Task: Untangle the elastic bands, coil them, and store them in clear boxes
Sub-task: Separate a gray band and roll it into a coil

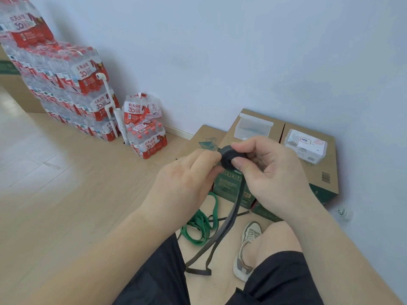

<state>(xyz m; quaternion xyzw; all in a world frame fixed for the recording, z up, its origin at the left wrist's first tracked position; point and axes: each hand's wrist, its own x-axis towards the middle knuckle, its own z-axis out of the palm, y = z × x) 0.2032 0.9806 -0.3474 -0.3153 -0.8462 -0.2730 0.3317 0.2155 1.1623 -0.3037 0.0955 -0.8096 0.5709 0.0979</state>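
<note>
black band (229, 160) part-coiled | left hand (182, 183), right hand (271, 170) pinch it | green band (200, 221) 6 o'clock uncoiled | clear box (251, 128) 12 o'clock, storing pending

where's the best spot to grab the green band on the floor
Probably the single loop at the far end of the green band, near the cardboard cartons. It lies clear of the bunched strands, so pinching it from above, on the left side, avoids the black band tail crossing on the right.
</note>
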